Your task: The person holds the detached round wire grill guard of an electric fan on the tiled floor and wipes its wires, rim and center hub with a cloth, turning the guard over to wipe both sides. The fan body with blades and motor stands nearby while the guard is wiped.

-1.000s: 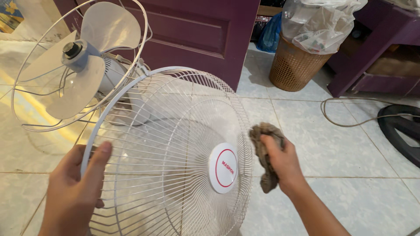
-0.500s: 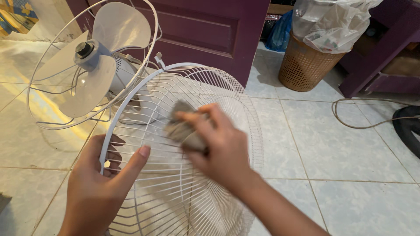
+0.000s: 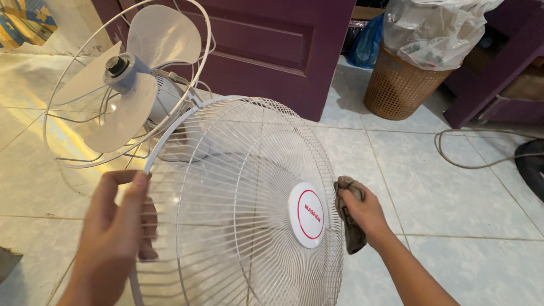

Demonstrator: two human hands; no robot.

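Single head-worn view, looking down and forward from above the hands onto a tiled floor (image 3: 453, 187). Close range: fan grille (image 3: 243, 204) fills the lower centre, door (image 3: 272, 45) and basket (image 3: 399, 85) along the top edge. No second view for overlap.

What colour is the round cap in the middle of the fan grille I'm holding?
White with a red ring, on the round cap of the fan grille; the head view shows it.

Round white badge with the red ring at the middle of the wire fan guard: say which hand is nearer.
Right. The right hand, clutching a brown rag, is just beside the badge; the left hand grips the guard's far rim.
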